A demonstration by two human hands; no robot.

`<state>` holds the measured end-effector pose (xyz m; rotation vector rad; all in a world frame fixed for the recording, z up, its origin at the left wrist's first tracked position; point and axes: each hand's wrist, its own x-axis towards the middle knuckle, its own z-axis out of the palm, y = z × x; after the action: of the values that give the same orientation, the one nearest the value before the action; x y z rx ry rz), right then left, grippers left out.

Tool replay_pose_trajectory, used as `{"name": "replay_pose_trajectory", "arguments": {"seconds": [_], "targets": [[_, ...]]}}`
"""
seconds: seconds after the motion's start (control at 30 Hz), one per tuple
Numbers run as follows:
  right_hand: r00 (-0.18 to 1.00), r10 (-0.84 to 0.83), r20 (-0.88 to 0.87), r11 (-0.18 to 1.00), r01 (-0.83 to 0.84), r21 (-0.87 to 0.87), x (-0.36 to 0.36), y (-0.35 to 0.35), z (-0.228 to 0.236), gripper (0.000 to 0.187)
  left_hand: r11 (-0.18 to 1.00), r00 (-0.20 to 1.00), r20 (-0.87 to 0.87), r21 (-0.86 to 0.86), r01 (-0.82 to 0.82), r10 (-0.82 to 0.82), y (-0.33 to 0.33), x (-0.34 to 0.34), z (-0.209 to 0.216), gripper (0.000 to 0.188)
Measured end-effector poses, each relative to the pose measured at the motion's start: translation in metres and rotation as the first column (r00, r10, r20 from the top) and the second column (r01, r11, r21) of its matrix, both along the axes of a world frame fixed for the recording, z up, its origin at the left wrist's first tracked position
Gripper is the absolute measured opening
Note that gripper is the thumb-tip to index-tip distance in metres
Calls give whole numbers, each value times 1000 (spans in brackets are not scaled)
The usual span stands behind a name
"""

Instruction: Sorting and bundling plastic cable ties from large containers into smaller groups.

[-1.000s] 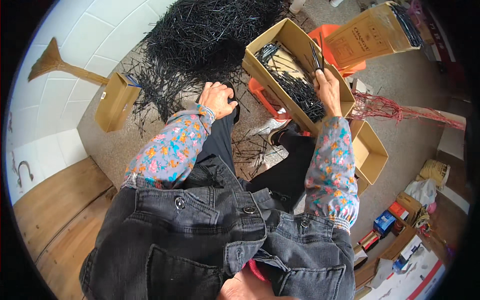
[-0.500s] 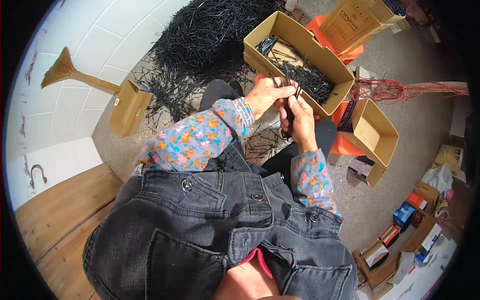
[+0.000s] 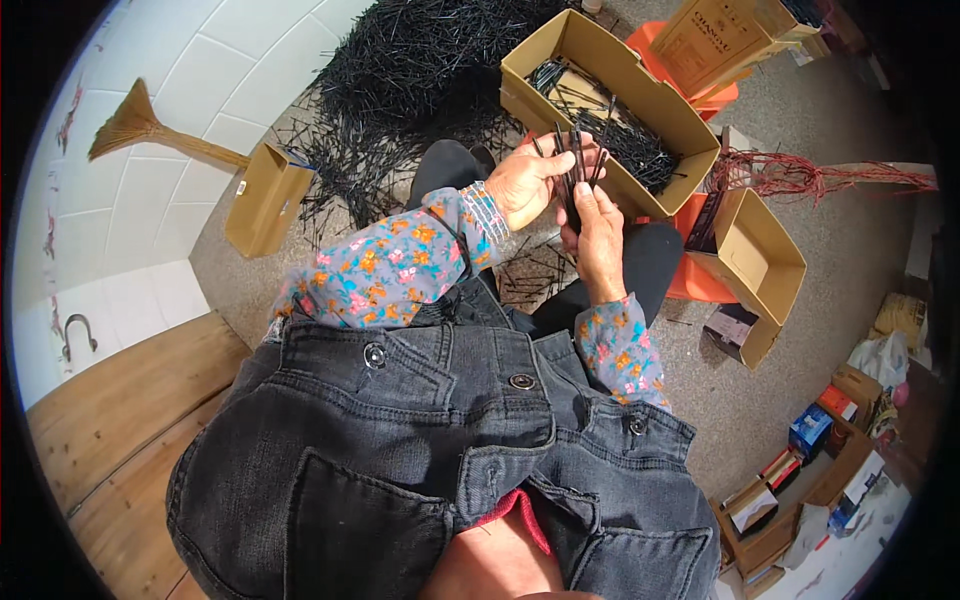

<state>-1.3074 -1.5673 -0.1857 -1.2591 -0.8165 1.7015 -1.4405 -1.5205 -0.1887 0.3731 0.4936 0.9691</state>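
My left hand pinches thin black strips between its thumb and fingers. Its other fingers curl behind them. My right hand is closed round the lower part of the same small bundle, with its thumb on top. The strip ends fan upward past both thumbs. Just beyond my hands stands a long tan cardboard box, holding many similar black strips and a piece of tan card. The palm sides of my fingers are mostly hidden.
A large heap of black strips lies on the floor at far left, with loose ones around it. A straw broom leans by a small box. On the right are orange stools, an open box and a red wire bundle.
The hands have drawn slightly apart, and the strips between them are now more spread out. The left fingers show more behind the strips. The whole view has shifted a little.
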Motion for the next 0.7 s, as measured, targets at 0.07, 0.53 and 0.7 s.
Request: {"name": "replay_pose_trajectory", "arguments": {"seconds": [0.07, 0.53, 0.7], "targets": [[998, -44, 43, 999, 44, 22, -5, -2, -2, 25, 1000, 1000, 11, -16, -14, 14, -2, 0, 0, 36], [966, -157, 207, 940, 82, 331, -2, -6, -8, 26, 999, 972, -230, 14, -49, 51, -6, 1, 20, 22], [973, -157, 171, 947, 99, 305, -4, -5, -5, 26, 999, 986, -159, 33, -35, 40, -6, -1, 15, 23]]}}
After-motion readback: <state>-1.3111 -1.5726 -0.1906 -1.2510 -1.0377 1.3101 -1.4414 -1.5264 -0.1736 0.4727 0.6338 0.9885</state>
